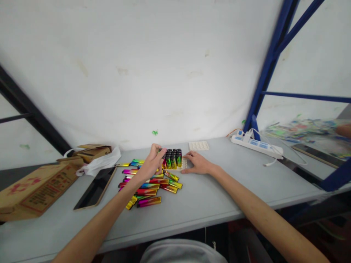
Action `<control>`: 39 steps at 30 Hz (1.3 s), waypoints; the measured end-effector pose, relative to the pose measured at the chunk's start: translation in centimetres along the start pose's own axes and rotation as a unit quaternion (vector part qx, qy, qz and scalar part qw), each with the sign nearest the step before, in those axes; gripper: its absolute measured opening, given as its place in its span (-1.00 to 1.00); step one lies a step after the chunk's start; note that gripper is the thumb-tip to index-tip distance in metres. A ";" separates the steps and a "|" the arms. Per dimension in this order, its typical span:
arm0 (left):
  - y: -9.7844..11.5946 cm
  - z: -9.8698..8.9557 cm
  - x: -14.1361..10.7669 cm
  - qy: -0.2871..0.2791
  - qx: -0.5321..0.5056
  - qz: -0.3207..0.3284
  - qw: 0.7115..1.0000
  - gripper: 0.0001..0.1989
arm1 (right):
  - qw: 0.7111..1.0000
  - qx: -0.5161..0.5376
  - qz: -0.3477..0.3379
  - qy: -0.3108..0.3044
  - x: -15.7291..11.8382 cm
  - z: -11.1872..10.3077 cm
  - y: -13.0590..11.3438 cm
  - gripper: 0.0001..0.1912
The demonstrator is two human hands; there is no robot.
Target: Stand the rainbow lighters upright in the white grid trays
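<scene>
Several shiny lighters with black tops (172,159) stand upright in rows in a white tray (184,164) with holes. My left hand (154,160) is at the left side of these rows, its thumb and index finger pressed together; what they hold, if anything, is hidden. At the tray's right end rests my right hand (196,163), fingers spread, touching the edge and holding nothing. Loose lighters (149,191) in pink, red, gold, blue and green lie in a pile on the table, left of and nearer than the tray.
A second white tray (199,145) lies near the wall. Cardboard box (41,188), plastic bag (102,162) and dark phone (95,188) are on the left. A power strip (256,144) with cables is on the right, by a blue frame (263,78). Another person's hand (343,130) shows far right.
</scene>
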State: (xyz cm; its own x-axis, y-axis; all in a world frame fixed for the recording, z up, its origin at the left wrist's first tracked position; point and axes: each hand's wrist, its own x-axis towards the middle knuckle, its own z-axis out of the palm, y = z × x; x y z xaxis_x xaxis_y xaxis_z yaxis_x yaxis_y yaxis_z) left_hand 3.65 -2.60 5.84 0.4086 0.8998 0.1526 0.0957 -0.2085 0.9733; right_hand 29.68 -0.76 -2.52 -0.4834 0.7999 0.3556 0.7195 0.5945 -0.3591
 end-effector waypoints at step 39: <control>-1.8 0.2 1.7 0.044 0.407 0.324 0.853 -0.58 | 1.000 -0.014 0.010 -0.011 0.1 0.1 -0.1 -0.08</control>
State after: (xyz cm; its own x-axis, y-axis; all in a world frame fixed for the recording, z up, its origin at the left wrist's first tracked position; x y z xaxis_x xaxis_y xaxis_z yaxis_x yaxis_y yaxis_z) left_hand 4.35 -0.78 4.31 0.5491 0.5121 0.6605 0.4892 -0.8377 0.2428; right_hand 29.56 -0.75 -2.54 -0.4801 0.8131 0.3291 0.7426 0.5764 -0.3410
